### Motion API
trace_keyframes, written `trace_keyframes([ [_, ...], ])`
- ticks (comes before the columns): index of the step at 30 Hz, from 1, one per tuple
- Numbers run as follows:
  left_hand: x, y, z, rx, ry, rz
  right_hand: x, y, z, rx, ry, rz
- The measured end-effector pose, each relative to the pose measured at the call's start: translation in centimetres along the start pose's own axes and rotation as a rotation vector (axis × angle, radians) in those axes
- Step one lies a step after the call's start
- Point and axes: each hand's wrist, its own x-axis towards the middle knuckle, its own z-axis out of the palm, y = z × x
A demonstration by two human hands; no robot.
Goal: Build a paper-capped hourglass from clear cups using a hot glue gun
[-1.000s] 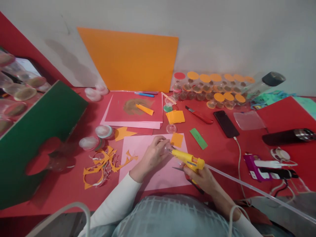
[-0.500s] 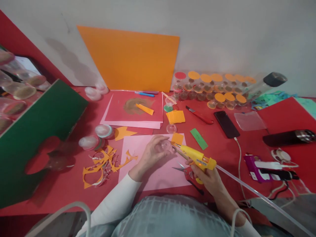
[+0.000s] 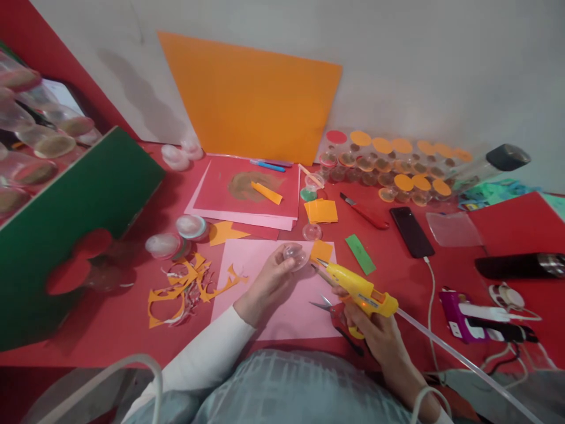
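Observation:
My left hand pinches a small clear plastic dome-shaped cup above a pink paper sheet. The cup is tilted, and I cannot tell whether it is one piece or two. My right hand is wrapped round a yellow hot glue gun, its nozzle pointing left towards the cup but apart from it. A long clear glue stick sticks out of the gun's back. Below the nozzle shows a thin pencil-like stick, partly hidden. Red-handled scissors lie beside the right hand.
Orange squares, a green strip, a red cutter and a phone lie beyond. Orange scraps are at left, near a green board. Several orange-topped cups line the wall. A cable runs at right.
The left hand has turned the clear cup from facing up to tilted on its side. The gap between cup and glue gun nozzle has grown. The camera view has also shifted slightly.

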Motion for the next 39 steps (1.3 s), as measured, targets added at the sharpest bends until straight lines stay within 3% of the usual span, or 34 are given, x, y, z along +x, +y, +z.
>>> trace_keyframes([
  [10,0.0,-1.2,-0.4,-0.016,-0.105,0.018,-0.1,0.3,0.2,0.006,0.008,0.036],
  [19,-0.1,-1.0,0.0,-0.010,-0.086,-0.005,-0.3,1.2,-0.2,0.026,-0.041,0.058],
  [31,-0.2,-1.1,-0.4,0.039,-0.146,0.019,0.1,0.3,-0.3,-0.021,0.079,0.022],
  [33,0.2,-1.1,-0.9,0.193,-0.126,0.093,0.1,0.3,-0.4,-0.029,0.075,0.030],
  [39,1.3,-1.4,-2.7,0.942,0.021,0.645,0.0,0.5,-0.4,-0.031,0.035,0.002],
])
